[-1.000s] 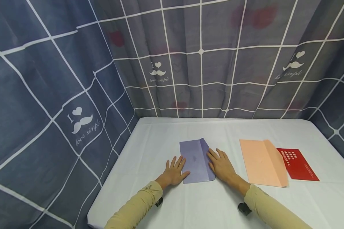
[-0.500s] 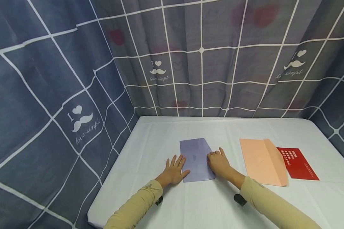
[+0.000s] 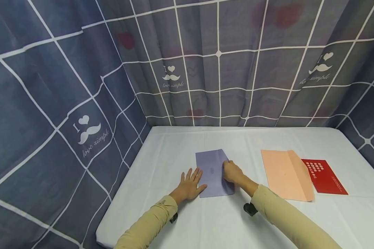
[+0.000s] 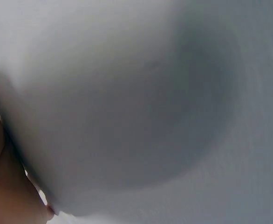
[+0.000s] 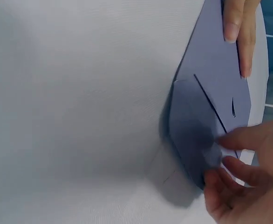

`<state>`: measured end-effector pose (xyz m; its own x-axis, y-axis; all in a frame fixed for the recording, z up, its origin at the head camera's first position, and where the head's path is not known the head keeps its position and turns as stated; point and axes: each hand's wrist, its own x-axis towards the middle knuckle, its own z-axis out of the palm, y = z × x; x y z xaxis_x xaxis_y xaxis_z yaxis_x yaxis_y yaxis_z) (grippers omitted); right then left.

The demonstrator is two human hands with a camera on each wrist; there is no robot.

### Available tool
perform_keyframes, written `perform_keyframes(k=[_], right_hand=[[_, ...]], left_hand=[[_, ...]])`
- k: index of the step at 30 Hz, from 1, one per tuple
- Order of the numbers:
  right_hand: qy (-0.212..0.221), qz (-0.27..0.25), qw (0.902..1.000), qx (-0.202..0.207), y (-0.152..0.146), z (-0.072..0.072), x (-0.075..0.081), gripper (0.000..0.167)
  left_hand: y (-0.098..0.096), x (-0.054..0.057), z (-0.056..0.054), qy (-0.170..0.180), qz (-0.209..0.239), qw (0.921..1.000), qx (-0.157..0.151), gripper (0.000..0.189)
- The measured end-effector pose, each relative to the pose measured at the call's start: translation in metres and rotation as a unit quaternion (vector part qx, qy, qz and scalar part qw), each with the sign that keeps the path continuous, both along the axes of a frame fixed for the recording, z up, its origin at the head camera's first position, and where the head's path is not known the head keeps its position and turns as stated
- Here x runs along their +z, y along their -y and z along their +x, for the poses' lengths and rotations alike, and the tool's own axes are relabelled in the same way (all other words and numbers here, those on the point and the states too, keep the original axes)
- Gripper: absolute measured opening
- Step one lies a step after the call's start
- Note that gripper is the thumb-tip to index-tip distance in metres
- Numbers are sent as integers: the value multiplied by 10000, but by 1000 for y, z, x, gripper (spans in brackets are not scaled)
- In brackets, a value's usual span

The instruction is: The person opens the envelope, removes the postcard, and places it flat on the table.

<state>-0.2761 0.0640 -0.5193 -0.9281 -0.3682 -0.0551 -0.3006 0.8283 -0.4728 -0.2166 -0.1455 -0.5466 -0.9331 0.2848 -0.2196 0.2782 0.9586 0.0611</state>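
A purple paper envelope lies on the white table in the head view. My left hand rests flat beside it, fingers spread, fingertips on its left edge. At the envelope's right side, my right hand has curled fingers and grips the flap. In the right wrist view, the right hand's thumb and fingers close on the edge of the flap, and the left hand's fingers lie on the far end of the envelope. The left wrist view shows mostly blurred white cloth and part of the hand.
To the right lies a peach envelope, its flap side outward. It partly covers a red card with white print. The white tablecloth spreads around them. A grid-patterned curtain stands behind and at both sides.
The right hand went from lying flat with spread fingers on the flap to curled fingers, and shifted slightly left over the purple envelope. The left hand has stayed in place.
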Motion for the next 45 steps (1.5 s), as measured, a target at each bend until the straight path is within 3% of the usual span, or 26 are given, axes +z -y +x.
perform_keyframes(k=[3, 5, 11, 15, 19, 31, 45], right_hand=[[650, -596, 9960, -106, 1, -5, 1, 18], [1183, -1061, 9866, -359, 2, -9, 2, 22], [2832, -1904, 9322, -1208, 5, -13, 17, 20], [3405, -2240, 9041, -1281, 7, -12, 24, 23], [3591, -2531, 8884, -1333, 7, -10, 22, 20], [3147, -2683, 9004, -1353, 12, -5, 10, 16], [2713, -3325, 8881, -1647, 14, -6, 1, 28]], left_hand=[[0, 2, -1, -8, 33, 10000, -11, 71], [0, 2, -1, -12, 49, 10000, -22, 71], [0, 5, -1, -4, -9, 10000, -10, 70], [0, 3, -2, -25, 20, 10000, 9, 70], [0, -2, 0, 12, 21, 10000, 19, 71], [0, -1, 5, 36, -29, 10000, 13, 70], [-3, 1, 1, -4, 12, 10000, 66, 70]])
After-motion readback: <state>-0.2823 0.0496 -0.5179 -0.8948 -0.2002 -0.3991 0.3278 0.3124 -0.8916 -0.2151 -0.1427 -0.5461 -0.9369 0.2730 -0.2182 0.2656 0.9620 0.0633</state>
